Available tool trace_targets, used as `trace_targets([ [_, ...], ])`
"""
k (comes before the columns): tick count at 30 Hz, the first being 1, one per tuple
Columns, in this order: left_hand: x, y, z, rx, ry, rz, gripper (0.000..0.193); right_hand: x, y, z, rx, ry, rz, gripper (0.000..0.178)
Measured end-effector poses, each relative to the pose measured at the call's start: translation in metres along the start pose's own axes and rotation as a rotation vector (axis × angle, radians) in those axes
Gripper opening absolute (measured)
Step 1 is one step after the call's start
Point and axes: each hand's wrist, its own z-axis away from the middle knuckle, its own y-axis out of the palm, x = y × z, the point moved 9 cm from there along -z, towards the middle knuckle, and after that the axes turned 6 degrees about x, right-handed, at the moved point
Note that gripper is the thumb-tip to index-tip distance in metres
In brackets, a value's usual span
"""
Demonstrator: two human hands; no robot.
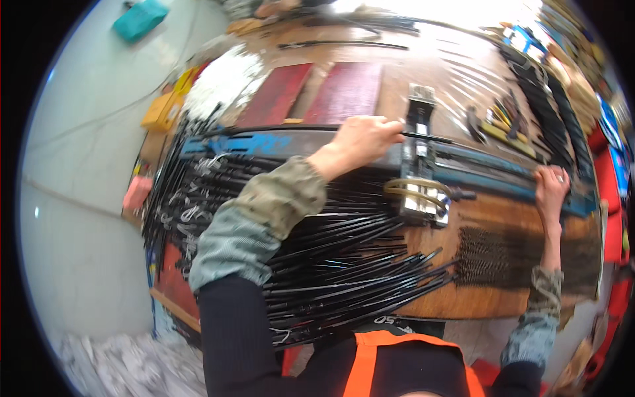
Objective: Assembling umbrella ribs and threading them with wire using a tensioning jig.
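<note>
Two hands, one thin rod: slip, pinch and snag risks

Head view: left hand had thumb and fingers closed in a pinch on a black rod, just left of the metal fixture; the rod ran across the fixture's upper part. Right hand was at the right end of the blue rail, fingers curled; how tight, or on what, couldn't tell.

Risks, my call: rod could twist or skew, since the left pinch looked narrow. Left fingertips sat near the fixture, so any moving part there could nip them. Hose loop hung around the fixture's near part and could catch a sleeve. Loose black rods fanned under the left sleeve; a low forearm could drag them, maybe off the near table edge. Pliers lay beyond the rail, clear of both hands, low risk.
</note>
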Motion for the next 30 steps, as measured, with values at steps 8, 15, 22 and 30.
trace_targets([
  [8,0.012,0.017,0.006,0.067,-0.084,0.091,0.027,-0.006,0.018,0.009,-0.078,-0.022,-0.244,0.01],
  [15,0.002,0.021,0.004,0.004,-0.059,0.102,0.027,-0.009,0.018,0.016,-0.051,0.062,-0.272,0.01],
  [22,0.002,0.024,0.005,0.04,-0.066,0.032,0.028,0.098,-0.046,-0.004,-0.088,-0.078,-0.26,0.039],
  [30,0.008,0.033,-0.003,0.113,-0.177,-0.043,0.024,0.154,-0.056,0.026,0.024,-0.088,-0.485,0.032],
])
